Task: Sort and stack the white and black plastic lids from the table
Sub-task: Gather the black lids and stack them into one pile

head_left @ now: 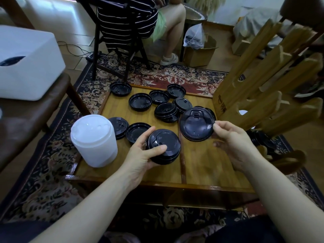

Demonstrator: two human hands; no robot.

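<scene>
Our left hand (pixel 142 153) grips a short stack of black lids (pixel 164 146), thumb across the top, just above the table (pixel 198 165). Our right hand (pixel 233 144) pinches one black lid (pixel 196 126) by its rim, tilted, just right of that stack. To seat it well, we should level it, turn it dome-up like the stack, centre it and press until it nests. The white stack (pixel 94 139) stands left of the stack in our hand, near the table's left edge. Loose black lids (pixel 140 102) lie beyond, one (pixel 120 88) overhanging the far edge. Bare wood nearest us leaves room to set things down.
</scene>
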